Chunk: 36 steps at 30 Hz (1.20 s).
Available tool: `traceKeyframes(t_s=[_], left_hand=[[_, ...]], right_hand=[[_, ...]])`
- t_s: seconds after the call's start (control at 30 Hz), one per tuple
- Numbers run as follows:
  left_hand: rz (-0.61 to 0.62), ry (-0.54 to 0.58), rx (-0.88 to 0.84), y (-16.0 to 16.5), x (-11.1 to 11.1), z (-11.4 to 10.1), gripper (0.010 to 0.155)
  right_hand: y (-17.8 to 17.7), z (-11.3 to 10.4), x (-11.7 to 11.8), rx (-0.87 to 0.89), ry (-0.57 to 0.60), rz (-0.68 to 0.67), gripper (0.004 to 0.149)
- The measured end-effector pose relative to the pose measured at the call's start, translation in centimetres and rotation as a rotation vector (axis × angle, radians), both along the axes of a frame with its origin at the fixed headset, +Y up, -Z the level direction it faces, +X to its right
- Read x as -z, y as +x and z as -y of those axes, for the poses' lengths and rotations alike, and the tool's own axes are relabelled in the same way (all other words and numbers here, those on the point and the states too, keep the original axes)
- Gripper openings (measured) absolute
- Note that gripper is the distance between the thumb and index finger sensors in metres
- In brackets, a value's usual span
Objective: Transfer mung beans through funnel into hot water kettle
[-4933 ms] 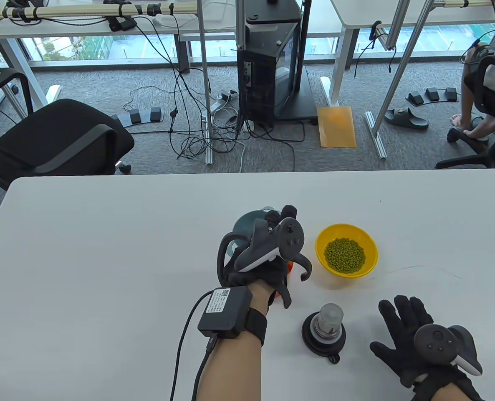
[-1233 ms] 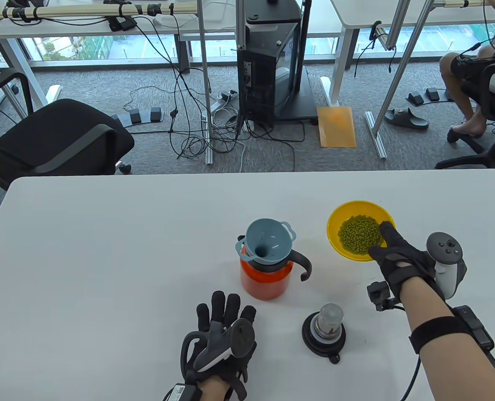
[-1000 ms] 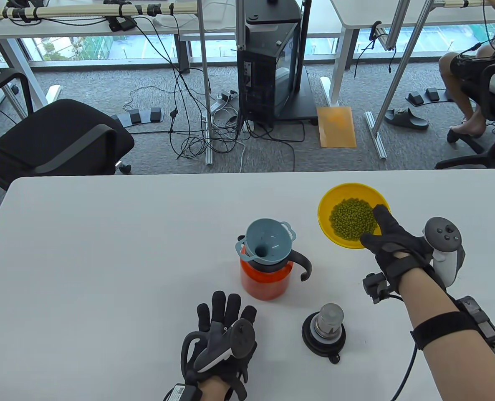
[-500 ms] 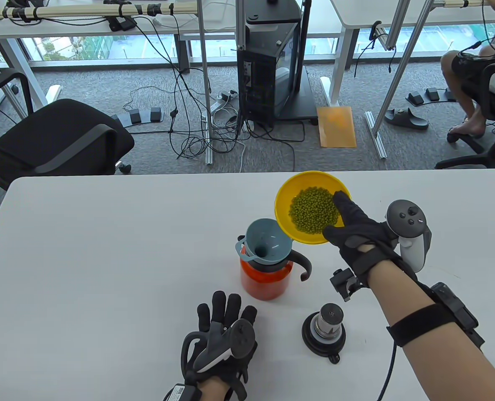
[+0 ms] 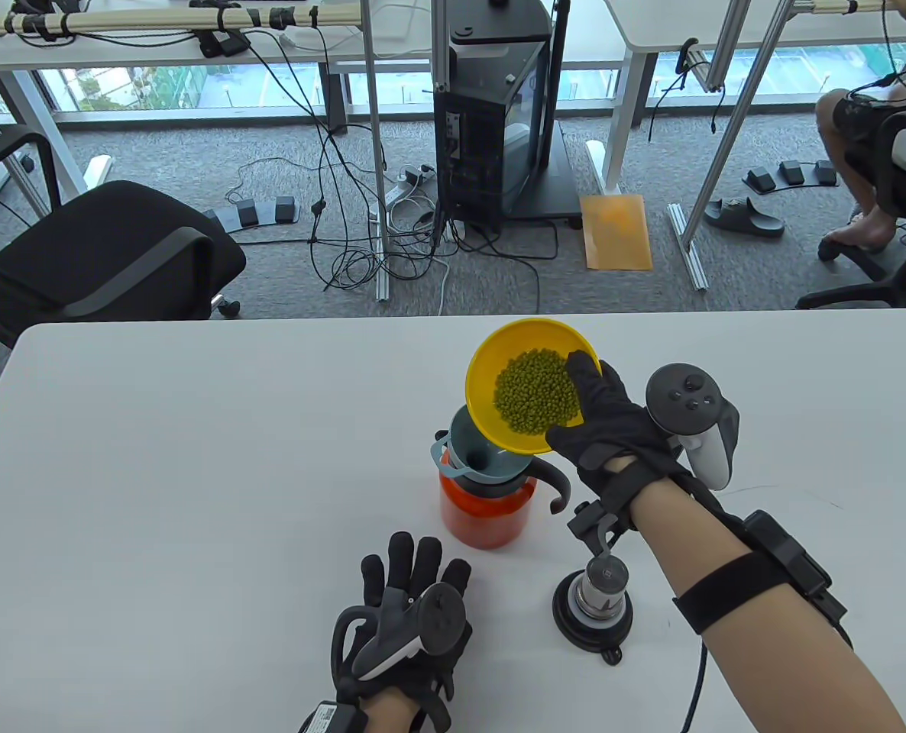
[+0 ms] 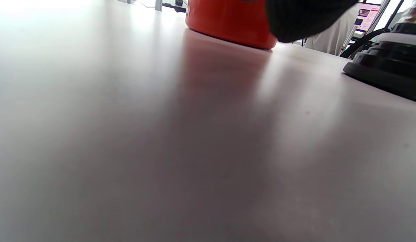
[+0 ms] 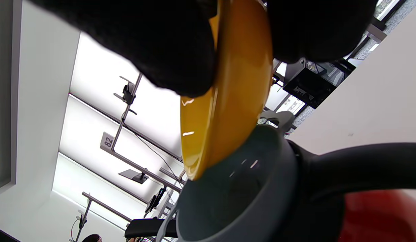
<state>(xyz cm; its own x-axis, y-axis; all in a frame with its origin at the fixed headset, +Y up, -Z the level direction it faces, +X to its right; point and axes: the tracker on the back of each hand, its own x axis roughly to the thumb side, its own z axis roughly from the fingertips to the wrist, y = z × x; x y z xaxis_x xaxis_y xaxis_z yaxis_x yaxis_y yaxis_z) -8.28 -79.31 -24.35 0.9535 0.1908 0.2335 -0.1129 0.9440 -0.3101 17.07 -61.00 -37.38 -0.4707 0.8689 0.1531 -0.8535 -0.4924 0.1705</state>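
An orange kettle (image 5: 483, 511) with a black handle stands mid-table, a blue-grey funnel (image 5: 472, 456) seated in its mouth. My right hand (image 5: 602, 416) grips the rim of a yellow bowl (image 5: 491, 359) of green mung beans (image 5: 537, 391), holding it raised just above the funnel's right edge. In the right wrist view the bowl (image 7: 228, 97) hangs over the funnel (image 7: 234, 188), with gloved fingers (image 7: 154, 43) on its rim. My left hand (image 5: 411, 611) rests flat on the table in front of the kettle, holding nothing. The left wrist view shows the kettle's base (image 6: 228, 20).
The kettle's black lid (image 5: 594, 603) with a metal stopper sits on the table to the front right of the kettle, also in the left wrist view (image 6: 389, 60). The white table (image 5: 193, 473) ends at the far edge, with office chairs and cables beyond.
My right hand has lifted the bowl of beans off the table and carried it left, to just above the funnel. My left hand has stayed flat on the table.
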Motion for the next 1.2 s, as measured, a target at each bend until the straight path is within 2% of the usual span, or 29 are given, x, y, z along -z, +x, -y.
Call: traceKeyframes(t_s=[0.23, 0.97, 1.2], left_hand=[[0.001, -0.004, 0.0, 0.0, 0.0, 0.0, 0.079], [0.004, -0.02, -0.014, 0.0, 0.0, 0.0, 0.079], [0.005, -0.022, -0.015, 0.0, 0.0, 0.0, 0.079]], right_hand=[[-1.1, 0.3, -0.1, -0.038, 0.026, -0.026, 0.091], [-1.9, -0.5, -0.6, -0.293, 0.26, -0.055, 0.088], [-2.4, -0.8, -0.9, -0.329, 0.279, -0.049, 0.088]])
